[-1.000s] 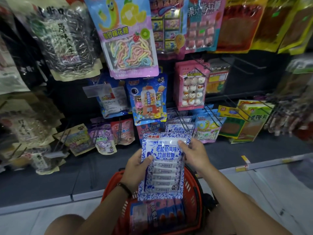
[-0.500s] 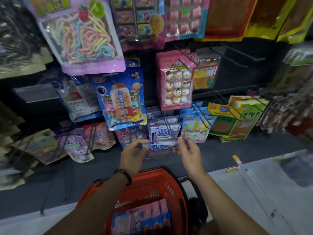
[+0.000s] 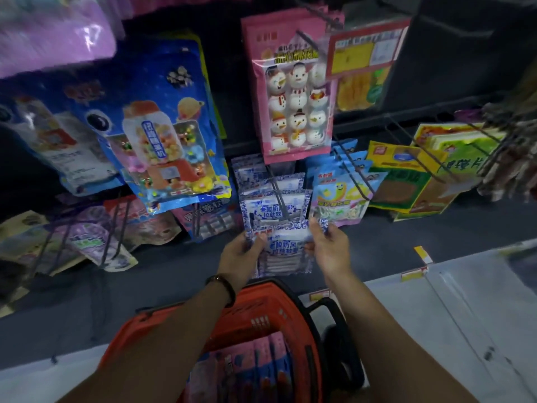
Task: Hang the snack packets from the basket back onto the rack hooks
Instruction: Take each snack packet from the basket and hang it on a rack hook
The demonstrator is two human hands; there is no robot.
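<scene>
We pinch the blue-white packet (image 3: 286, 254) at its top corners, left hand (image 3: 241, 253) & right hand (image 3: 331, 250), just below the hook (image 3: 277, 193); best kept taut, hole lined w/ prong tip.

This is looking like a shop: snack packets (image 3: 290, 91) are hanging from wire hooks (image 3: 354, 173) at twelve o'clock, a red shopping basket (image 3: 261, 312) is sitting at six, yellow price tags (image 3: 422, 253) sticking out at four.
</scene>
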